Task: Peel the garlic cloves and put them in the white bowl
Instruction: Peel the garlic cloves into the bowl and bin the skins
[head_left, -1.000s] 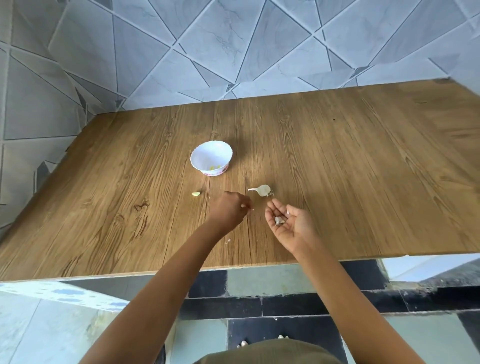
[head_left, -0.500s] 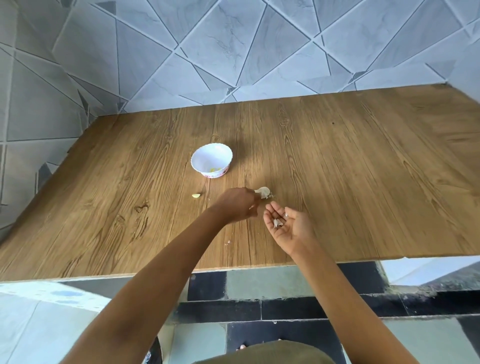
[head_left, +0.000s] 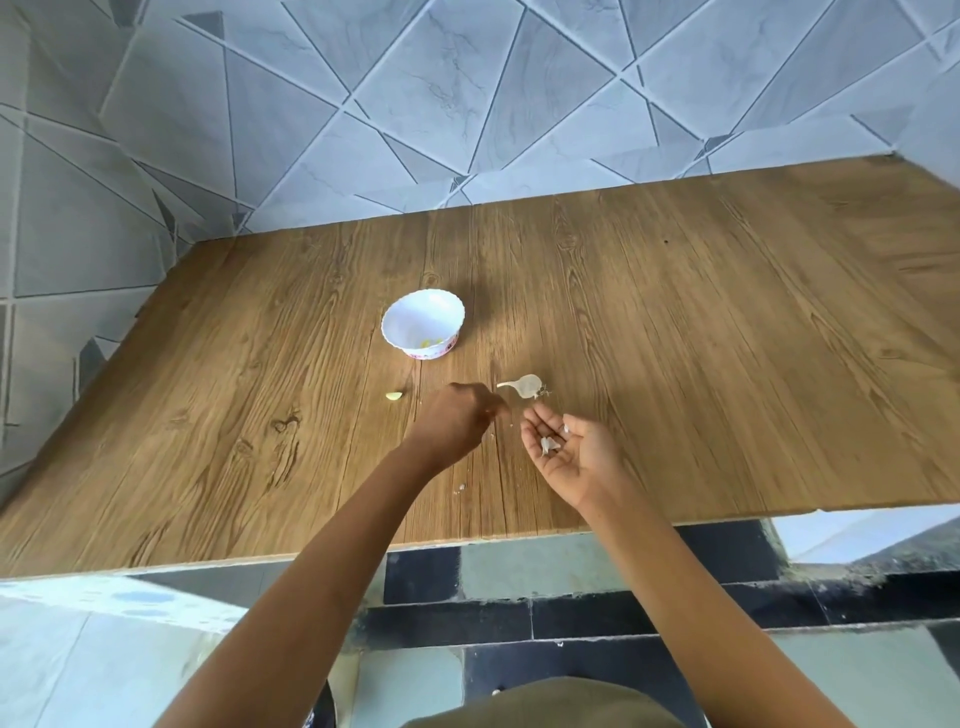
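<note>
The white bowl (head_left: 400, 317) stands on the wooden table (head_left: 701, 364) with a few peeled yellowish cloves inside. One peeled clove (head_left: 394, 396) lies on the table, to the front left of the bowl. A garlic stem with papery skin (head_left: 524, 386) lies just beyond my hands. My left hand (head_left: 457, 421) hovers back-up near it, fingertips pinched together and blurred; nothing shows between them. Beside it my right hand (head_left: 571, 452) is held palm up and cupped, with white garlic skins (head_left: 549, 444) resting in it.
Small skin flakes (head_left: 460, 487) lie on the table near its front edge (head_left: 467, 543). Grey tiled walls (head_left: 415, 104) close off the table at the back and left. Dark and light floor tiles show below the edge.
My left hand reached forward to the garlic stem half a second ago and has since drawn back a little toward the right palm. The right hand has stayed in place.
</note>
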